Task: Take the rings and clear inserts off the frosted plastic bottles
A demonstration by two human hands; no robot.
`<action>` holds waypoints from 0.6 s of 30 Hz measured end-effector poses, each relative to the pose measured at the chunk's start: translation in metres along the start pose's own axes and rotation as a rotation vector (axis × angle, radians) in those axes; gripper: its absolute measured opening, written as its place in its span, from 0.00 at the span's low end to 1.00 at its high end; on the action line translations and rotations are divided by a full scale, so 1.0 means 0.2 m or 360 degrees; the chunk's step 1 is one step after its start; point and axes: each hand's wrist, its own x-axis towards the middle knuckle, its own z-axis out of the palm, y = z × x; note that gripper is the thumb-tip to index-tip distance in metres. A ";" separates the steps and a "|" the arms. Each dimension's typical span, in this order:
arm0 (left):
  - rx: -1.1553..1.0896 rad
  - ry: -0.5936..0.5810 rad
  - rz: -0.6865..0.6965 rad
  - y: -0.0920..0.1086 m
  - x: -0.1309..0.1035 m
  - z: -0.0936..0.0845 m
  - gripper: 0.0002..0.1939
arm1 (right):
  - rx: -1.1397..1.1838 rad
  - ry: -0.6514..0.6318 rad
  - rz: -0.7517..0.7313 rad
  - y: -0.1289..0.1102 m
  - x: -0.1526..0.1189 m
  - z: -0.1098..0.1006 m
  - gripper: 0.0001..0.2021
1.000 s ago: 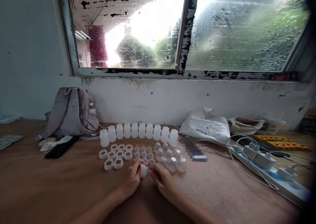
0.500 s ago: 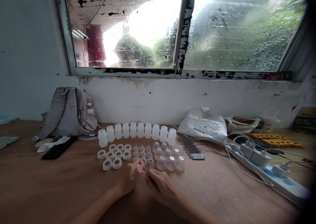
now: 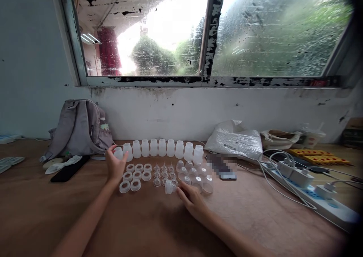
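My left hand [image 3: 115, 168] is around the leftmost frosted baby bottle [image 3: 118, 153], thumb on its right side and fingers on its left. The bottle stands at the end of a curved row of several similar open-necked bottles [image 3: 153, 147]. Pinched in my right hand [image 3: 194, 201] is a clear bottle teat set in a screw ring [image 3: 169, 187], tilted sideways above the table. Beyond it lie several loose clear teats [image 3: 157, 175], pointing up. White screw rings [image 3: 135, 185] lie in rows to their left. Clear domed caps [image 3: 193, 172] stand to the right, partly behind my right hand.
A grey backpack [image 3: 81, 128] and black phone [image 3: 69, 170] are at left. Behind right are a silver plastic bag [image 3: 235, 140], a partly blurred phone [image 3: 227, 174] and a cloth pouch [image 3: 279, 140]. A white power strip [image 3: 329, 208] with cables runs along the right.
My hands were together at the front, on a small clear piece. My left hand has moved left and away to the end bottle; my right holds the teat and ring, slightly farther forward.
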 end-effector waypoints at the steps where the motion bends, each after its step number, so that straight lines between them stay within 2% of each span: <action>1: 0.0146 0.0036 -0.0045 -0.07 0.06 0.00 0.30 | -0.0003 -0.0009 -0.0004 0.00 0.00 0.00 0.11; 4: 0.0545 -0.0173 -0.0243 -0.26 0.17 0.03 0.40 | -0.0004 -0.0031 -0.0053 -0.01 -0.01 0.02 0.11; 6: 0.0676 -0.0315 -0.0323 -0.33 0.18 0.05 0.38 | -0.0010 -0.0040 -0.0082 -0.01 -0.01 0.03 0.10; 8: 0.0706 -0.0359 -0.0332 -0.35 0.16 0.07 0.32 | -0.0018 -0.0042 -0.0094 -0.01 -0.02 0.03 0.10; 10: 0.0664 -0.0279 -0.0283 -0.31 0.12 0.06 0.28 | -0.0011 -0.0028 -0.0083 -0.01 -0.02 0.02 0.10; 12: 0.0552 -0.0186 -0.0066 -0.24 0.05 0.04 0.28 | 0.0016 0.0003 -0.0047 -0.02 -0.01 0.01 0.09; 13: 0.0469 -0.0184 0.0151 -0.19 0.00 0.02 0.28 | 0.0033 0.0024 -0.0026 -0.02 -0.01 0.01 0.09; 16: 0.0361 -0.0467 0.0964 -0.04 -0.18 -0.03 0.22 | 0.0060 0.0095 0.0024 -0.04 -0.01 0.00 0.10; 18: 0.0369 -0.0642 0.1300 0.04 -0.31 -0.05 0.21 | 0.0051 0.0126 0.0037 -0.04 -0.01 0.00 0.09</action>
